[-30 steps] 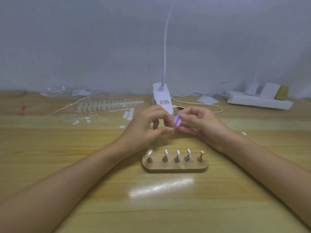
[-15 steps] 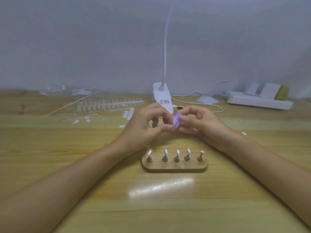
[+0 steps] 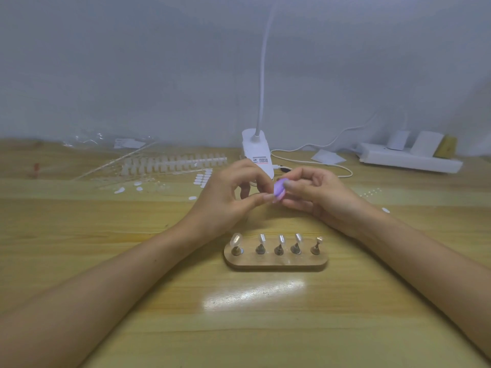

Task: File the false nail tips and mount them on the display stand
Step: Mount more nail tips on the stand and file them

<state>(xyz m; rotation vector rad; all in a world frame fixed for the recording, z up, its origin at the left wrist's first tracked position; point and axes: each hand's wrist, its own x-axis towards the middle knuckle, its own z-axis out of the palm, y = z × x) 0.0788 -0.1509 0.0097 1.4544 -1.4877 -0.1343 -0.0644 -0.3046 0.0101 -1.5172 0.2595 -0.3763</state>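
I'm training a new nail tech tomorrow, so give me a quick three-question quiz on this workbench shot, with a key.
1. True or false: all five metal pegs on the oval wooden display stand carry clear nail tips.
2. Which hand grips the small purple rounded file? A. left B. right C. neither
3. Fill in: seen from the camera, the white clip-on lamp stands ___ the stand.

Key: 1. False; the rightmost peg is bare. 2. B, the right hand. 3. Behind.
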